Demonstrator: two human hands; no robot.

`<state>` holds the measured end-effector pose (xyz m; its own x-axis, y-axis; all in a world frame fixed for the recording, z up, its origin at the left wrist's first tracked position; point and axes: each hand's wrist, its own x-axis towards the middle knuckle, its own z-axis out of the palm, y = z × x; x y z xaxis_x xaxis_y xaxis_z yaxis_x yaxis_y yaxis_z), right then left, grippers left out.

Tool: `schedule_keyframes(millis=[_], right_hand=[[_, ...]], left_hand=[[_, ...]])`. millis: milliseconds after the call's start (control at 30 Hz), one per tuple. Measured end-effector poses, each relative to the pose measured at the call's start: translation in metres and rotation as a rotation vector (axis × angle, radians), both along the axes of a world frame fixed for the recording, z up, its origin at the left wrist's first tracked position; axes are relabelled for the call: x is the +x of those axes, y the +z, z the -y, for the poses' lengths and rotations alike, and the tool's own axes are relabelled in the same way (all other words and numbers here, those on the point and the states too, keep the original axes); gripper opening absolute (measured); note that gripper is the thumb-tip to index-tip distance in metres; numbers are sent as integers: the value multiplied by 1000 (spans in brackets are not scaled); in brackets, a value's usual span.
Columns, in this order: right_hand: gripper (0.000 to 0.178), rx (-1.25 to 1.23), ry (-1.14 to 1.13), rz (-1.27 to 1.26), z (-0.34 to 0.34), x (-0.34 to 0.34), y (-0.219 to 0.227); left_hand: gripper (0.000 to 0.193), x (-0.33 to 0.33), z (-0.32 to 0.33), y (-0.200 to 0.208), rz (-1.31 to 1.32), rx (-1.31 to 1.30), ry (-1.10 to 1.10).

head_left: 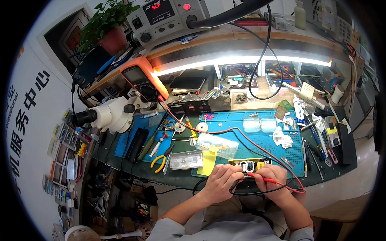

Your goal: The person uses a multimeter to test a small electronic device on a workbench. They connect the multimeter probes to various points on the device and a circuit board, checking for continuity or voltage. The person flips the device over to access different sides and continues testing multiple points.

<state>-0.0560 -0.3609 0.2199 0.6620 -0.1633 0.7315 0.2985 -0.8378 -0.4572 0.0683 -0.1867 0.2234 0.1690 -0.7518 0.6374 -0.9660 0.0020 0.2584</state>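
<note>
A small yellow-edged circuit board [261, 164] with white and dark parts lies at the front edge of the bench, between my hands. My right hand [272, 180] is closed around a red multimeter probe [269, 180], its tip pointing left at the board. Just left of the board, my left hand [221, 182] is closed on a black probe [234, 186]; its tip is hard to make out. Red and black leads loop over the mat, the red one reaching the orange multimeter [145, 80] propped at the back left, its screen unreadable from here.
A blue work mat [257, 140] covers much of the bench. Nearby are a clear plastic box [217, 145], a yellow note [207, 162], yellow-handled pliers [159, 164] and crumpled tissue [282, 137]. A white microscope [114, 115] stands left; tools crowd the right.
</note>
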Motion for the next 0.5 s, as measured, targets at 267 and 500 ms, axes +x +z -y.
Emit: schedule_keyframes(millis=[267, 500], right_hand=[[12, -6, -4, 0, -1, 0, -2], [12, 18, 15, -39, 0, -2, -2]], left_hand=[[28, 0, 0, 1, -1, -3, 1], [27, 0, 1, 1, 2, -6, 7]])
